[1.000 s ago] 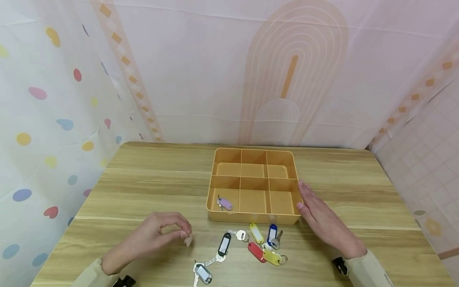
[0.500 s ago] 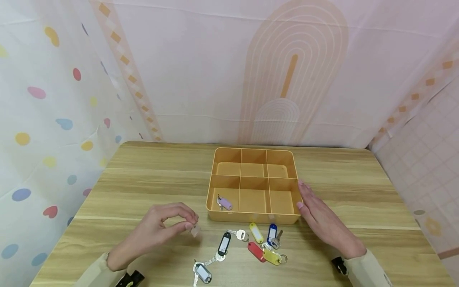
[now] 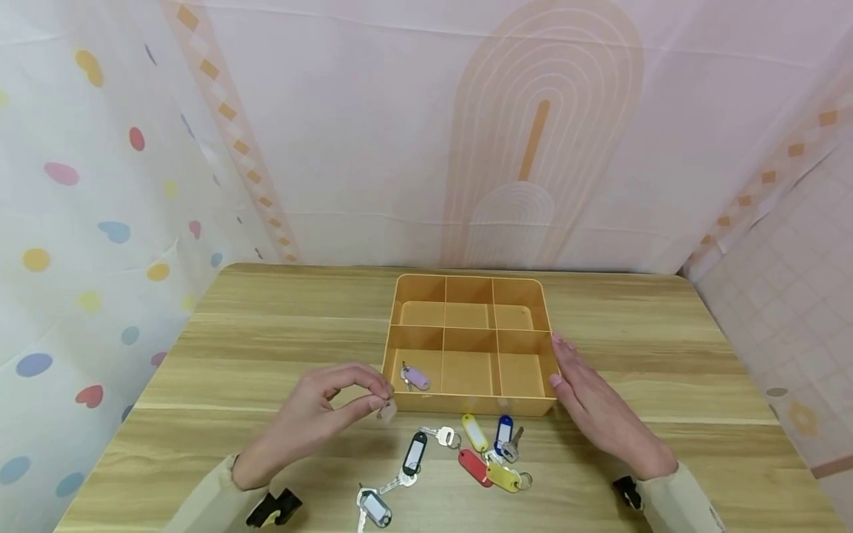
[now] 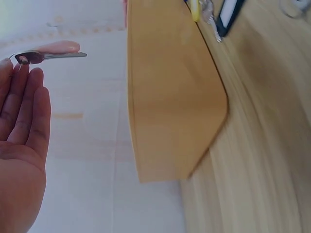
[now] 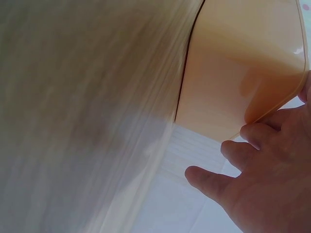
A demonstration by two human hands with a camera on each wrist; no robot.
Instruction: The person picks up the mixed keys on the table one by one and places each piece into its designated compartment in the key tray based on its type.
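Note:
My left hand [image 3: 320, 414] pinches a key with a pale tag [image 3: 386, 410] by its ring, just outside the front left corner of an orange six-compartment box [image 3: 473, 403]. In the left wrist view the metal key [image 4: 63, 55] sticks out from the fingertips with a pinkish tag behind it. My right hand [image 3: 606, 411] rests against the box's right side, fingers fairly straight; the right wrist view shows the fingertips [image 5: 255, 133] at the rim. A key with a purple tag [image 3: 416, 378] lies in the front left compartment.
In front of the box lie keys with a black tag [image 3: 415, 453], a grey tag [image 3: 376, 508], a red tag [image 3: 474, 468], a blue tag [image 3: 504, 434] and two yellow tags, one yellow tag [image 3: 503, 477] nearest me. A patterned cloth [image 3: 373, 148] hangs behind the wooden table [image 3: 293, 311].
My left hand has moved right and slightly away from me, bringing the pinched key up to the box's front left corner. The right hand stays against the box.

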